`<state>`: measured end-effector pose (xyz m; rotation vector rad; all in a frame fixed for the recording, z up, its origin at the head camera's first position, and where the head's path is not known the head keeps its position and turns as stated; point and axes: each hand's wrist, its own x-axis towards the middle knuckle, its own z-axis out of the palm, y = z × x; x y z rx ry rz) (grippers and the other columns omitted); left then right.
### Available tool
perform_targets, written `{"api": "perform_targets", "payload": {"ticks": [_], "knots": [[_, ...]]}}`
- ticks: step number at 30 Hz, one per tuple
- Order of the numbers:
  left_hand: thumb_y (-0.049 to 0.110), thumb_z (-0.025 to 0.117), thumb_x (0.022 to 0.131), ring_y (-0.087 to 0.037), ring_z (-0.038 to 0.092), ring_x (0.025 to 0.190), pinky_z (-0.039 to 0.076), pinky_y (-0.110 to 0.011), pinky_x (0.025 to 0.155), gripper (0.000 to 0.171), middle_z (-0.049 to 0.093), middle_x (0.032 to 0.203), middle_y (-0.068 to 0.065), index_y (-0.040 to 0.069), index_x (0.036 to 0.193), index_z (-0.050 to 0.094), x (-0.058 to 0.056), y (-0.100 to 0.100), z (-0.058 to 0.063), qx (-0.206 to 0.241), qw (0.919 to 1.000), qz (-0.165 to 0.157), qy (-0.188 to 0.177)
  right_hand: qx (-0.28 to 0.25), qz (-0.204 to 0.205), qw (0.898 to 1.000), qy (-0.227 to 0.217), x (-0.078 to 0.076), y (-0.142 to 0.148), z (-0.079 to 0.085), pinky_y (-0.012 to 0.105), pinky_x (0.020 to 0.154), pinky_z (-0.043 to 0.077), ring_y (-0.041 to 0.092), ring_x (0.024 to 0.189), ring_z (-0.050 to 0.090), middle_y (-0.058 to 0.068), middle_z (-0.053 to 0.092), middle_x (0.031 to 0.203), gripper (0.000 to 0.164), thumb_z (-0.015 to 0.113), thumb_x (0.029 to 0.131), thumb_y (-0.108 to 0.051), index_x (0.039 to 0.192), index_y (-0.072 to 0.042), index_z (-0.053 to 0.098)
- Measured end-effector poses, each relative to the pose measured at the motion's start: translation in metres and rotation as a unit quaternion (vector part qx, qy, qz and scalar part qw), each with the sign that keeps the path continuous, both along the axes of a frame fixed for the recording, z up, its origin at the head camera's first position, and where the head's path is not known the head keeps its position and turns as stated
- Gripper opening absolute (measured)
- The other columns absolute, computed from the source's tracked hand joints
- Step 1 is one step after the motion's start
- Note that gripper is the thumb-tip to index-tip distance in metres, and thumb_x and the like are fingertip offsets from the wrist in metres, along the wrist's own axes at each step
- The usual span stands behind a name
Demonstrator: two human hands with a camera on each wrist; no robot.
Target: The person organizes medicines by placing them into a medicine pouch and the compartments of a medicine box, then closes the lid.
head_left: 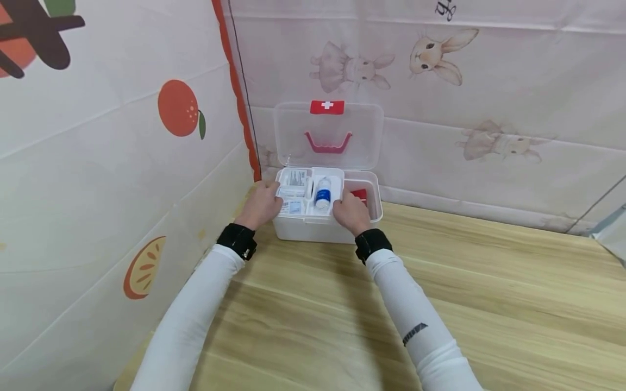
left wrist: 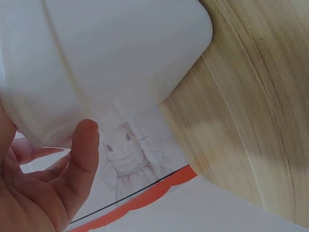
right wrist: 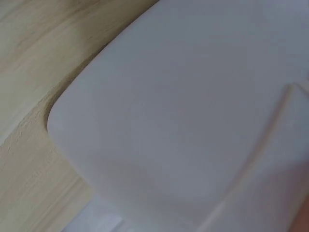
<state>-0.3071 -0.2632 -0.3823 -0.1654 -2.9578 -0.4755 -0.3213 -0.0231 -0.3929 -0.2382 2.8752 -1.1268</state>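
Note:
A white first-aid box [head_left: 313, 231] stands in the corner with its clear lid [head_left: 293, 127] raised behind it. Over the box's left part sits a white divided tray [head_left: 335, 179] with paper-wrapped packets [head_left: 295, 177] and a blue-and-white bottle [head_left: 323, 194]. My left hand [head_left: 264, 204] grips the tray's left end; the left wrist view shows the left thumb [left wrist: 85, 145] along the white plastic. My right hand [head_left: 352, 212] grips the tray's right end and shows only at the edge of the right wrist view. Right of the tray, a red item [head_left: 360, 194] shows inside the box.
A wood-grain table [head_left: 464, 288] extends to the right and in front of the box. Printed cloth walls, one with oranges [head_left: 178, 108] and one with rabbits [head_left: 430, 54], meet behind the box's left side. The lid carries a pink handle [head_left: 329, 147].

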Motion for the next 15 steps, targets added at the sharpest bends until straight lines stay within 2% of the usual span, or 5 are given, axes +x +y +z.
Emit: {"api": "perform_targets", "payload": {"ticks": [4, 9, 15], "knots": [[0.010, 0.048, 0.098, -0.037, 0.056, 0.119, 0.047, -0.047, 0.100, 0.048, 0.050, 0.138, -0.031, -0.009, 0.142, 0.044, -0.0017, -0.0005, -0.0018, -0.018, 0.9997, -0.010, 0.010, 0.028, 0.011, 1.000, 0.009, 0.0004, 0.0004, -0.0024, 0.040, 0.074, 0.047, 0.031, 0.088, 0.060, 0.015, 0.065, 0.103, 0.038, 0.046, 0.098, -0.020, 0.131, -0.002, 0.049], [0.007, 0.050, 0.098, -0.034, 0.062, 0.107, 0.052, -0.045, 0.093, 0.043, 0.057, 0.129, -0.029, -0.010, 0.137, 0.049, -0.0027, 0.0012, -0.0006, -0.027, 0.9994, -0.012, 0.016, 0.048, 0.011, 0.999, 0.022, -0.0007, -0.0012, -0.0035, 0.040, 0.073, 0.048, 0.031, 0.084, 0.060, 0.014, 0.064, 0.098, 0.032, 0.049, 0.095, -0.020, 0.120, -0.002, 0.054], [0.007, 0.049, 0.098, -0.032, 0.063, 0.094, 0.054, -0.044, 0.084, 0.040, 0.060, 0.120, -0.027, -0.010, 0.134, 0.051, -0.0016, 0.0019, -0.0006, -0.028, 0.9995, -0.009, 0.011, 0.071, 0.004, 0.997, 0.023, -0.0005, -0.0045, -0.0047, 0.040, 0.070, 0.048, 0.030, 0.081, 0.060, 0.014, 0.063, 0.093, 0.033, 0.049, 0.095, -0.021, 0.121, 0.000, 0.052]]}}
